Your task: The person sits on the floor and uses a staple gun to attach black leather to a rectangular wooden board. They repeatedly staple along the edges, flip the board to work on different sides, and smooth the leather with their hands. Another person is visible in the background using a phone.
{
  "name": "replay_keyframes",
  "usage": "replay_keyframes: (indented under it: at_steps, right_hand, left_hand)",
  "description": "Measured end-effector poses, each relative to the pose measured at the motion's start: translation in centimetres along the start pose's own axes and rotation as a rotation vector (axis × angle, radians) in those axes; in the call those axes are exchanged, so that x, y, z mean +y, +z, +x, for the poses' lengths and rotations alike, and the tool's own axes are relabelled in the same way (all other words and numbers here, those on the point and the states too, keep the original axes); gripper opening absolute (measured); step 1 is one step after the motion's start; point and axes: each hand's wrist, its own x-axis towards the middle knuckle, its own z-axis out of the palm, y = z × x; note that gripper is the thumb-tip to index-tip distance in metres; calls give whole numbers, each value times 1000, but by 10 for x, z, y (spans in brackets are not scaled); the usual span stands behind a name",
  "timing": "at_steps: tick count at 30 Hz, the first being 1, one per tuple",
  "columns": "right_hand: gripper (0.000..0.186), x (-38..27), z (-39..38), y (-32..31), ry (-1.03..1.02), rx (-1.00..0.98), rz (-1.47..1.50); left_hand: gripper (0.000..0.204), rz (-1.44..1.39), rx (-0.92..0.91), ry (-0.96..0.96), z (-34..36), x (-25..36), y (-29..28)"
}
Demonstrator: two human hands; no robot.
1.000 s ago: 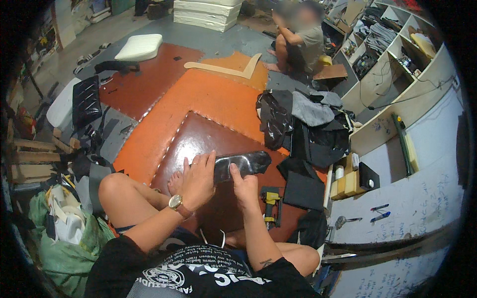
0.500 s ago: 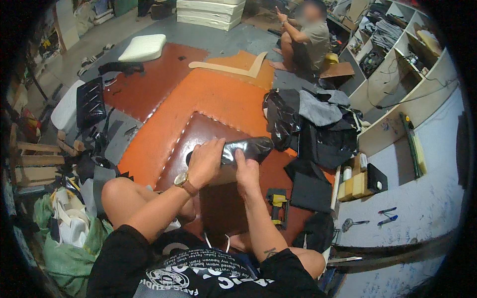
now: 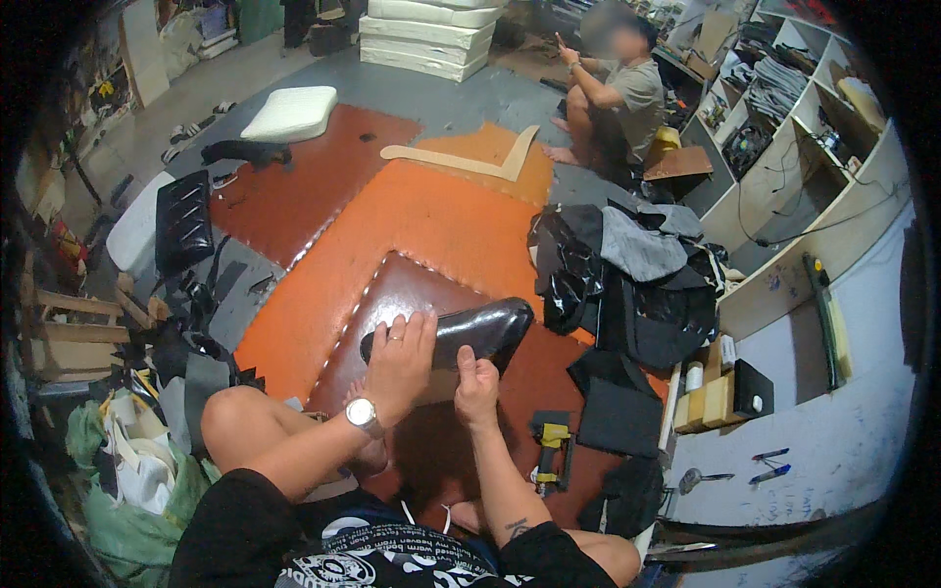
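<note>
A long padded piece [image 3: 461, 336] with a glossy black cover is held up in front of me, its broad rounded end to the right. Over its left part lies my left hand [image 3: 402, 353], fingers straight and close together across the top; the thumb is hidden. My right hand [image 3: 477, 387] grips the lower edge near the right end, thumb up against the cover and fingers curled. Below the cover, a brownish underside shows between the hands. A yellow and black staple gun [image 3: 554, 456] lies on the brown sheet [image 3: 431, 456] to the right of my right forearm.
A heap of black and grey material [image 3: 627, 265] lies on the right, beside a white shelf unit [image 3: 784, 225]. Black flat pieces [image 3: 618, 412] lie nearer. A green sack [image 3: 147, 519] stands at left. Another person [image 3: 618, 98] sits at the far right.
The cover, wrinkled before, now looks smoother and tighter. My left hand has turned to lie flatter across the top. Both hands and the piece sit slightly lower in view.
</note>
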Motion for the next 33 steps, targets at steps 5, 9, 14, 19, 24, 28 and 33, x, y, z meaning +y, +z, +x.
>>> replay_keyframes:
  at_steps: [5,9,14,19,24,28,33]
  right_hand:
    - [63,8,0,-12,-46,34,-45]
    - [61,35,3,-7,-57,-15,-78]
    - [50,40,11,0,-123,-43,-2]
    - [32,52,16,-19,-72,-84,-307]
    - [35,157,-54,-166,233,361,-668]
    - [95,209,-102,-255,942,356,-1069]
    - [129,199,-96,-240,974,178,-1122]
  left_hand:
    - [60,-211,-546,-29,43,2,-43]
    - [69,-688,-855,-125,91,-40,-12]
    - [71,-755,-702,-17,80,-42,13]
    - [58,-464,-649,-78,81,-37,4]
    - [56,-407,-532,-32,71,-41,7]
    - [52,-417,-498,-7,73,-18,1]
    - [49,-397,-488,-18,55,-13,-3]
